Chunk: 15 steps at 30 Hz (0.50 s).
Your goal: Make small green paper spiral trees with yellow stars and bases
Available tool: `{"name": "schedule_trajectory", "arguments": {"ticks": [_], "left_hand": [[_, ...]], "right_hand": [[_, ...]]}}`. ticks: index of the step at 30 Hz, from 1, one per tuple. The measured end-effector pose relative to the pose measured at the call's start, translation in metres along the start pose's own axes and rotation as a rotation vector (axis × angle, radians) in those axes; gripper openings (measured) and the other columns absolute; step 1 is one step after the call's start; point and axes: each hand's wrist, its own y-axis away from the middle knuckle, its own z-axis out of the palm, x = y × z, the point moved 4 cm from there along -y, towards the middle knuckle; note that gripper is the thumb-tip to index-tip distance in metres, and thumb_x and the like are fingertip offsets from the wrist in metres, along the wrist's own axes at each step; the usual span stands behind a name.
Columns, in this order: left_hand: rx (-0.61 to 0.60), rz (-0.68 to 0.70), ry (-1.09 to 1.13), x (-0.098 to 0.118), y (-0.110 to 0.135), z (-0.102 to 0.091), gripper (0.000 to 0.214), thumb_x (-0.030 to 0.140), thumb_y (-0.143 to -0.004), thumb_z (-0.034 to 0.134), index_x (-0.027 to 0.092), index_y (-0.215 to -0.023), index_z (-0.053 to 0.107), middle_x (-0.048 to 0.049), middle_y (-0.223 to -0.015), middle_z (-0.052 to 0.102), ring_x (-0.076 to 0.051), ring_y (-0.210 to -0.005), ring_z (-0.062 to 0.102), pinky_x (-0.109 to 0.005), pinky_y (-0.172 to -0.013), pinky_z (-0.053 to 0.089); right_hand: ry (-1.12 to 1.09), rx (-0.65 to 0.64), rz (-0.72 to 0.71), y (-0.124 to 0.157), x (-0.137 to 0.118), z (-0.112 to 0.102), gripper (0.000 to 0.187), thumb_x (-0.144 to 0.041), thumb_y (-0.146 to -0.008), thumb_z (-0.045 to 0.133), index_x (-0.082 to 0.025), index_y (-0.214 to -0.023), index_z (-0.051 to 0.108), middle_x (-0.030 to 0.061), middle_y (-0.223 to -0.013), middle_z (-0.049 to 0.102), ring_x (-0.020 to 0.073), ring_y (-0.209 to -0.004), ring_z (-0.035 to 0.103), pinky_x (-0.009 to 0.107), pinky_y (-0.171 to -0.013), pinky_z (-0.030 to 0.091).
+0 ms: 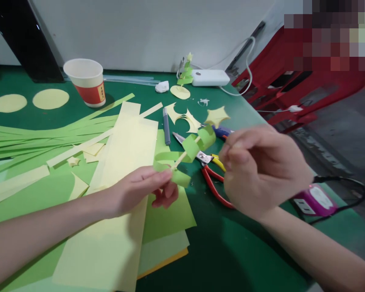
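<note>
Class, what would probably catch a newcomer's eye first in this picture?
Most likely the green paper spiral with its pale yellow star, held up in the left hand near the middle. The red-and-white cup at the upper left might come next, then the red-handled pliers on the green table.

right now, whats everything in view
Paper spiral: one, green, centre
Star: one, yellow, centre
Tree: one, green, back
Discs: three, yellow, back
Cup: one, white and red, back
Strips: many, green, left
Sheets: several, yellow and green, centre
Scraps: several, yellow, centre
Tube: one, grey, centre
Pliers: one, red handles, centre
Tool: one, blue, beyond pliers
Box: one, white, back
Sticks: several, translucent, back
Pack: one, magenta, right
Chairs: unclear count, red, right
Table: one, green, beneath
Left hand: one, bare, on spiral
Right hand: one, bare, right
</note>
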Motion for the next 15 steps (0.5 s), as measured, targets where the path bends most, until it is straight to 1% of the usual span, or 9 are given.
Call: {"name": "schedule_trajectory", "arguments": {"ticks": [1, 2, 3, 5, 7, 10, 15], "left_hand": [[0.023, 0.018, 0.013, 0.000, 0.000, -0.001, 0.042, 0.046, -0.087, 0.047, 0.015, -0.058, 0.049, 0.0014, -0.058, 0.049, -0.009, -0.053, 0.043, -0.023, -0.051, 0.031], [0.046, 0.037, 0.025, 0.001, 0.000, -0.002, 0.042, 0.045, -0.087, 0.047, 0.015, -0.058, 0.049, 0.0019, -0.058, 0.048, -0.009, -0.053, 0.043, -0.022, -0.051, 0.031], [0.071, 0.051, 0.035, 0.001, 0.001, -0.002, 0.042, 0.045, -0.087, 0.047, 0.015, -0.058, 0.049, 0.0023, -0.057, 0.047, -0.008, -0.053, 0.042, -0.022, -0.052, 0.031], [0.108, 0.068, 0.038, 0.002, 0.001, -0.003, 0.044, 0.046, -0.087, 0.046, 0.015, -0.057, 0.048, 0.0028, -0.056, 0.046, -0.008, -0.054, 0.042, -0.021, -0.052, 0.031], [0.131, 0.070, 0.030, 0.002, 0.001, -0.004, 0.046, 0.047, -0.088, 0.043, 0.015, -0.056, 0.048, 0.0030, -0.056, 0.045, -0.008, -0.053, 0.041, -0.021, -0.051, 0.030], [0.162, 0.062, 0.015, 0.002, 0.002, -0.004, 0.046, 0.048, -0.088, 0.042, 0.015, -0.056, 0.048, 0.0030, -0.056, 0.046, -0.008, -0.052, 0.041, -0.022, -0.051, 0.031], [0.185, 0.054, -0.007, 0.003, 0.003, -0.005, 0.047, 0.049, -0.088, 0.041, 0.015, -0.056, 0.048, 0.0028, -0.056, 0.047, -0.008, -0.052, 0.041, -0.023, -0.054, 0.033]], "right_hand": [[-0.137, 0.079, 0.074, -0.001, 0.004, 0.000, 0.009, -0.024, -0.086, 0.047, -0.025, -0.079, 0.052, -0.0013, -0.067, 0.049, 0.0098, -0.054, 0.044, 0.025, -0.044, 0.031], [-0.270, 0.121, 0.146, -0.002, 0.009, 0.002, 0.007, -0.024, -0.086, 0.049, -0.024, -0.080, 0.054, -0.0015, -0.067, 0.049, 0.0085, -0.051, 0.040, 0.024, -0.042, 0.028], [-0.388, 0.130, 0.234, -0.003, 0.014, 0.004, 0.007, -0.023, -0.085, 0.051, -0.023, -0.080, 0.055, -0.0019, -0.067, 0.049, 0.0070, -0.047, 0.036, 0.024, -0.041, 0.025], [-0.545, 0.081, 0.407, -0.004, 0.022, 0.010, 0.009, -0.025, -0.085, 0.052, -0.021, -0.078, 0.057, -0.0024, -0.066, 0.050, 0.0048, -0.044, 0.032, 0.024, -0.041, 0.023], [-0.623, 0.050, 0.526, -0.006, 0.027, 0.013, 0.013, -0.027, -0.083, 0.055, -0.019, -0.074, 0.057, -0.0026, -0.067, 0.050, 0.0032, -0.044, 0.033, 0.023, -0.042, 0.024], [-0.703, 0.023, 0.617, -0.008, 0.031, 0.014, 0.016, -0.029, -0.081, 0.059, -0.017, -0.070, 0.057, -0.0031, -0.067, 0.050, 0.0012, -0.043, 0.032, 0.022, -0.043, 0.023], [-0.736, 0.011, 0.675, -0.008, 0.036, 0.016, 0.016, -0.031, -0.078, 0.060, -0.017, -0.070, 0.059, -0.0031, -0.065, 0.052, 0.0009, -0.042, 0.033, 0.022, -0.043, 0.022]]}}
